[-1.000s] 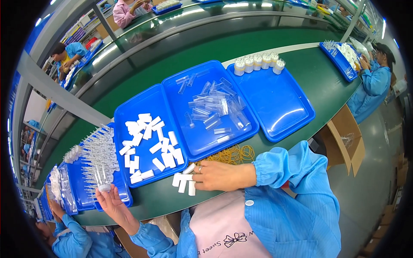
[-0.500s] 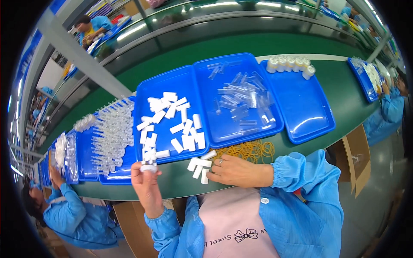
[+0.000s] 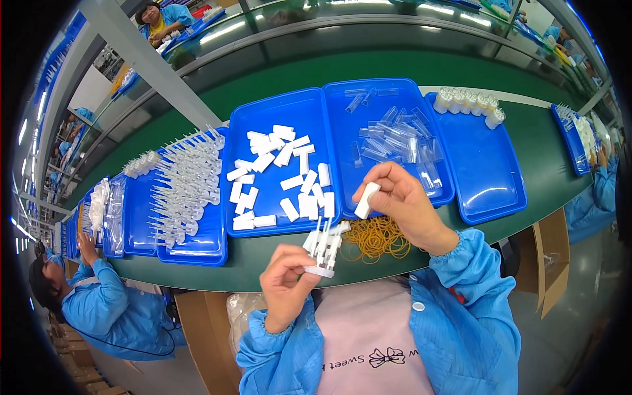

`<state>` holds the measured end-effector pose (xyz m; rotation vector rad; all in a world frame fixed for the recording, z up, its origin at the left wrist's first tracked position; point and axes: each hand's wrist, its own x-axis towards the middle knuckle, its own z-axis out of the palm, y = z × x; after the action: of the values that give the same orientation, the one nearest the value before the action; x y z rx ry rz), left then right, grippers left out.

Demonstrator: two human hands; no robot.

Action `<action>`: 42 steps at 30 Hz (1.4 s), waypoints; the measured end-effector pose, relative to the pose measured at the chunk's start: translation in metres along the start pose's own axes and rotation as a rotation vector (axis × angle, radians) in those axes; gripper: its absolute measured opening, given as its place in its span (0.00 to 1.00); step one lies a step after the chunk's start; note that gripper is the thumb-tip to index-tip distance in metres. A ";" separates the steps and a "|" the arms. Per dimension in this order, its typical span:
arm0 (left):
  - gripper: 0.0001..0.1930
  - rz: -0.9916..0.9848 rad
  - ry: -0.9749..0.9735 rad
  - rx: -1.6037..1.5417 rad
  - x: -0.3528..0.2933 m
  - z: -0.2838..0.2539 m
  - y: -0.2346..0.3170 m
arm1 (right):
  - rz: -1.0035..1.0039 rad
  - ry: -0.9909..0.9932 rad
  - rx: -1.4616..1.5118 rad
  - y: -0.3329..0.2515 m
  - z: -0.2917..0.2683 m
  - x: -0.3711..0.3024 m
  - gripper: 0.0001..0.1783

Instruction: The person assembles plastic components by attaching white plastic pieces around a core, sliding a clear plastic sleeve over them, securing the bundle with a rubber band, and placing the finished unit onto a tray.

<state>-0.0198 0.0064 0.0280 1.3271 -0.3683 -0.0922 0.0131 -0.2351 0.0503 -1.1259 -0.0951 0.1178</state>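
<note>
My left hand [image 3: 286,283] is closed on a white plastic part [image 3: 320,270] with a round base and several thin upright prongs, held over the table's front edge. To its right, my right hand [image 3: 413,209] pinches a white rectangular block [image 3: 367,201] between thumb and fingers, raised above the front of the tray of clear pieces. Loose white blocks lie on the table behind the pronged part, which partly hides them. Beneath my right hand spreads a heap of yellow rubber bands [image 3: 376,241].
A blue tray [image 3: 276,108] holds white blocks; another [image 3: 339,99] holds clear plastic pieces. Similar pronged parts [image 3: 187,178] crowd a tray at left. White capped cylinders [image 3: 466,102] line a right tray's back edge. Co-workers sit at both sides. An open cardboard box [image 3: 550,260] stands lower right.
My right hand has risen from the loose blocks on the table, carrying one white block. My left hand has brought the pronged part rightward and tilted its prongs up. The view has shifted slightly.
</note>
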 end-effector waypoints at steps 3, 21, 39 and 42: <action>0.08 -0.016 -0.047 -0.030 0.004 0.007 -0.002 | 0.066 0.042 0.116 0.005 0.000 0.004 0.14; 0.08 -0.066 -0.119 0.126 0.016 0.021 -0.008 | 0.114 0.103 0.045 0.016 -0.002 0.007 0.13; 0.13 0.215 -0.143 0.423 0.011 0.007 -0.012 | -0.018 -0.179 -0.471 0.005 0.010 -0.015 0.06; 0.12 0.159 -0.114 0.391 0.007 0.001 -0.017 | -0.174 -0.239 -0.654 0.001 0.010 -0.002 0.08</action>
<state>-0.0114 -0.0005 0.0136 1.6768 -0.6093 0.0407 0.0094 -0.2258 0.0539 -1.7460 -0.4695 0.0650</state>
